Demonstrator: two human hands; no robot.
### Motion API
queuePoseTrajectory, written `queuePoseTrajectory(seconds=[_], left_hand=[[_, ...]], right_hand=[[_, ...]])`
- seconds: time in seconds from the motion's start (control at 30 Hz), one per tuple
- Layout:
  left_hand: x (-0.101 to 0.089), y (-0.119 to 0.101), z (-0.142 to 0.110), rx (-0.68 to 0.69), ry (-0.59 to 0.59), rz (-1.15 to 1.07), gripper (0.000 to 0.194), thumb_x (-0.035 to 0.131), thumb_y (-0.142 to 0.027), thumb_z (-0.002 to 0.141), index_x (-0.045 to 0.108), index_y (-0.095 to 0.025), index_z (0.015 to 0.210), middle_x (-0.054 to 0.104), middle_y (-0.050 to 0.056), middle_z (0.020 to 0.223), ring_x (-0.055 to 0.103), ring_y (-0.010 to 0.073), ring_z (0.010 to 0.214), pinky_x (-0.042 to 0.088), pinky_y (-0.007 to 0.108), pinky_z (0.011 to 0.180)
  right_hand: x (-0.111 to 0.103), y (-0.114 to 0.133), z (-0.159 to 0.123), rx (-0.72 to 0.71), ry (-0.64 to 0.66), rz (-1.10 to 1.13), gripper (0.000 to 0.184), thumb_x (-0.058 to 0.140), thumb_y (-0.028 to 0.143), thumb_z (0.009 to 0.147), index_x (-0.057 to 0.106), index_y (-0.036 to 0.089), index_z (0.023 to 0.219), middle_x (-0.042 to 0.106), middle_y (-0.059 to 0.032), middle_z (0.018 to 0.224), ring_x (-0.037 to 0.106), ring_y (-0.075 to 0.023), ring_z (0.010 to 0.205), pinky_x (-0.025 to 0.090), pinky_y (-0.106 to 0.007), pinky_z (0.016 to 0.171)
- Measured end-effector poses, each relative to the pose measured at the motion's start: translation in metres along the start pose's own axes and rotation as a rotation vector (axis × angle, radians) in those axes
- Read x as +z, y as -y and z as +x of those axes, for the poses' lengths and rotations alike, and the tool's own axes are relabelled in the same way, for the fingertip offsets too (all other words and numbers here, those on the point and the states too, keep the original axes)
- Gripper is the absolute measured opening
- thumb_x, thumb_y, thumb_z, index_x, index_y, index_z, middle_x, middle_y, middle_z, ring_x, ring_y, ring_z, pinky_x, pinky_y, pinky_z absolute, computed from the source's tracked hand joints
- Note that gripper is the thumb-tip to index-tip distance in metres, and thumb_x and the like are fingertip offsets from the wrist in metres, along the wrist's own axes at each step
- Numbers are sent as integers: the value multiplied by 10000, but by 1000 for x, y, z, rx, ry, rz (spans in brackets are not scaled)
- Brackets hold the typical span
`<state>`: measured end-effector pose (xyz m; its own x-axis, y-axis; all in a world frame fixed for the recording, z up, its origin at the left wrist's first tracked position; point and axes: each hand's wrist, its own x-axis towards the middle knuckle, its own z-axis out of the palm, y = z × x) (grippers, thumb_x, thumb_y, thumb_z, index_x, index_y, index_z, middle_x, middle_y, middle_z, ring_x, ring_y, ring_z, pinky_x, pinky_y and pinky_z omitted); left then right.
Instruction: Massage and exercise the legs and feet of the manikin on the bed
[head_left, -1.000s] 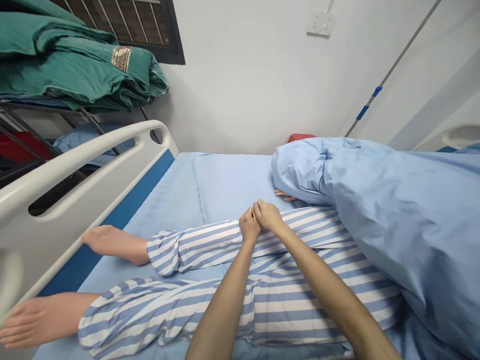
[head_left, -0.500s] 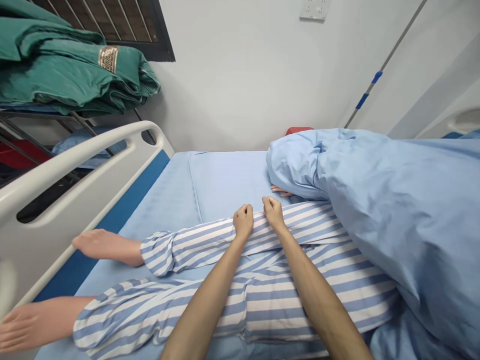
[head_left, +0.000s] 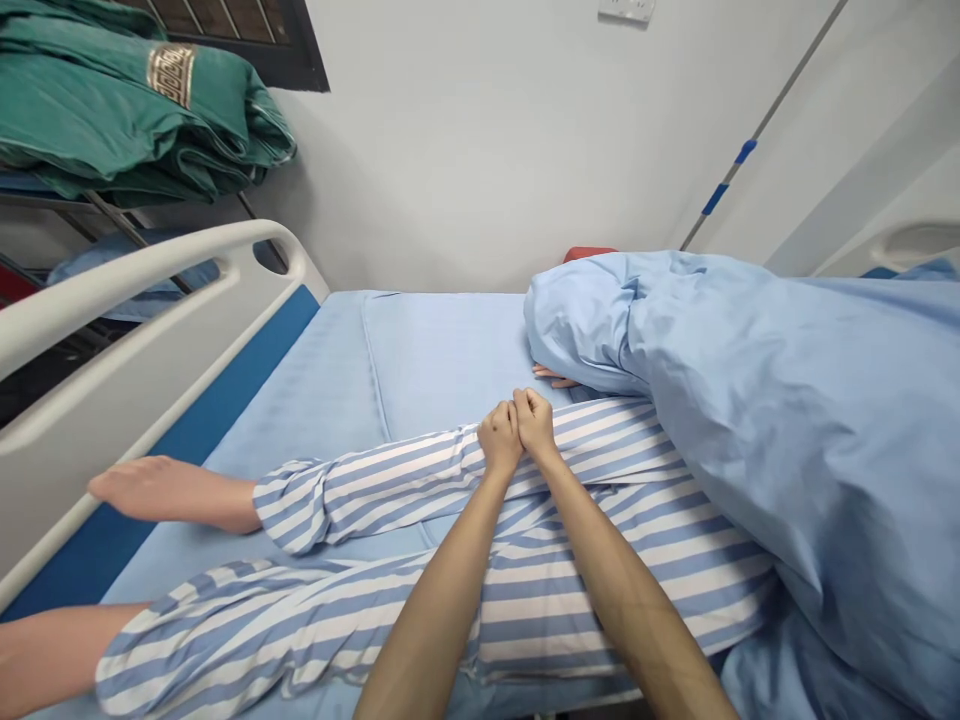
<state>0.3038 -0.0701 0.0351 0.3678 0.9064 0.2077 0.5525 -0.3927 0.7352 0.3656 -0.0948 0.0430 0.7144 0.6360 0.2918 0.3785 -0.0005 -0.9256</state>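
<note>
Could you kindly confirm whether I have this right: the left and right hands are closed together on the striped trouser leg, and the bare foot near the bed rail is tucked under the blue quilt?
Not quite: the bare foot is not under the blue quilt. It lies uncovered above the blue sheet, near the white bed rail, as the head view shows. The left hand and right hand are indeed closed together on the striped trouser leg.

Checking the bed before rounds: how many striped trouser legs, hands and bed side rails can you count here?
Striped trouser legs: upper, lower: 2
Hands: the person's left hand, the person's right hand, one hand showing under the blue duvet: 3
Bed side rails: near, far: 2
Total: 7
</note>
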Motion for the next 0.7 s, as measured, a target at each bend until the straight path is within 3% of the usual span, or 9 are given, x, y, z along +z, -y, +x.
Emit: queuePoseTrajectory(seconds=[0.1,0.23,0.37,0.57,0.7], left_hand=[[0,2,1,-6,23,74,258,440,-207,932,571,-197,710,658,60,708,566,160,664,258,282,617],[-1,-1,2,15,29,101,268,452,-251,931,605,-203,716,676,62,736,579,165,691,254,281,617],[0,-5,2,-12,-11,114,316,429,-239,920,603,-204,658,666,54,699,571,160,676,246,281,618],[1,-5,3,-17,-5,86,311,459,-233,882,547,-201,585,631,29,632,523,141,621,241,285,607],[-5,-11,4,-56,21,-30,340,491,-213,847,437,-197,511,517,-11,529,424,122,559,231,278,577]], right_hand=[[-6,7,1,-56,35,-272,349,421,338,905,333,230,585,360,52,509,318,-118,506,223,-270,542],[-31,28,15,-211,124,-577,248,511,283,853,428,226,626,342,48,509,296,-125,502,177,-290,563],[-47,27,26,-230,80,-415,340,431,345,892,370,223,581,363,41,514,333,-118,522,211,-273,564],[-36,-11,24,-32,-47,-214,375,446,371,838,284,228,531,282,70,484,288,-107,525,225,-263,552],[-34,-13,25,3,-82,-139,370,453,381,840,299,231,538,306,70,491,296,-109,528,240,-267,551]])
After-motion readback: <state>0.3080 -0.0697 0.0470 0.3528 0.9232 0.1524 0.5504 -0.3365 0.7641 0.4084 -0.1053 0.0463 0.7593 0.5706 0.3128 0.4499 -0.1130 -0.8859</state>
